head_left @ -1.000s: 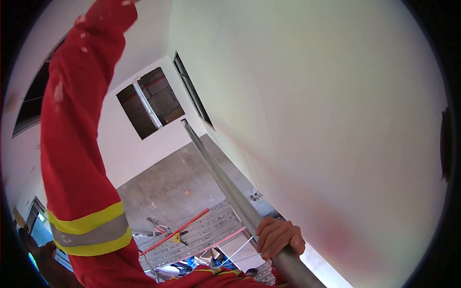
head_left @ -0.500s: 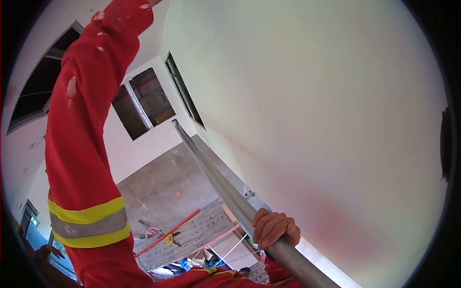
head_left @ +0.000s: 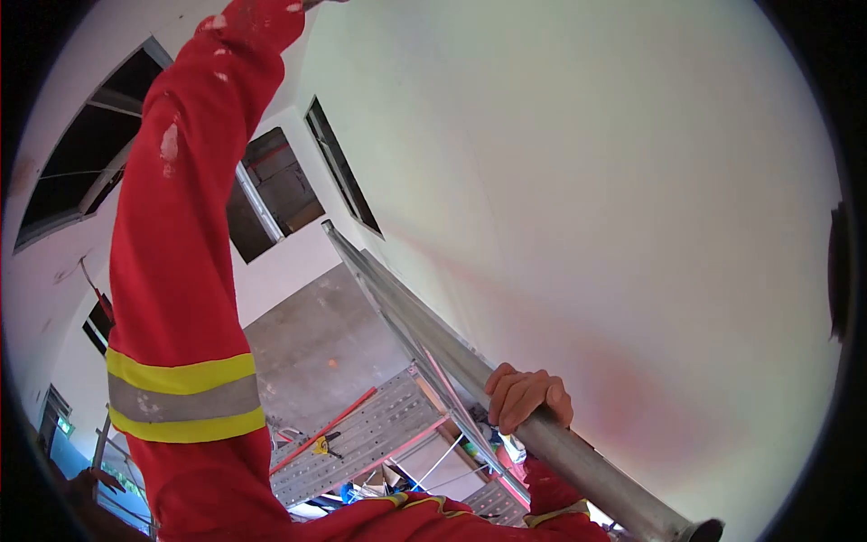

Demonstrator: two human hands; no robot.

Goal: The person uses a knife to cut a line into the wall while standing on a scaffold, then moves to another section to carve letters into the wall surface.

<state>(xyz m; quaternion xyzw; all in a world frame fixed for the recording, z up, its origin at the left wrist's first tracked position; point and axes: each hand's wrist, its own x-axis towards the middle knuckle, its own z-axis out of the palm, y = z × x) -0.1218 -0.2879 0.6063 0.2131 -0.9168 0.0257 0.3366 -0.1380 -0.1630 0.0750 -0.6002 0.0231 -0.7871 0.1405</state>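
Observation:
My right hand (head_left: 530, 397) is wrapped over a grey metal pole (head_left: 433, 339), fingers curled round its upper side. The pole slants from the upper middle down to the lower right, where its wider end (head_left: 700, 529) shows. My left arm, in a red sleeve (head_left: 181, 244) with yellow and grey bands and pale smears, reaches up on the left. Only a sliver of my left hand (head_left: 329, 2) shows at the top edge; its fingers are cut off. Thinner metal rails (head_left: 397, 321) run close beside the pole, partly behind it.
A large pale wall (head_left: 632, 226) fills the right side. Below are a perforated metal plank (head_left: 370, 432), a red bar (head_left: 323, 434) and a small yellow-and-black tool (head_left: 325, 444). Another person's hand (head_left: 101, 480) is at the lower left. Dark openings (head_left: 275, 181) break the far white wall.
The pole's lower end has come into view and the thinner rails now show beside it. My right hand appears slightly higher and further right; my left arm has shifted right.

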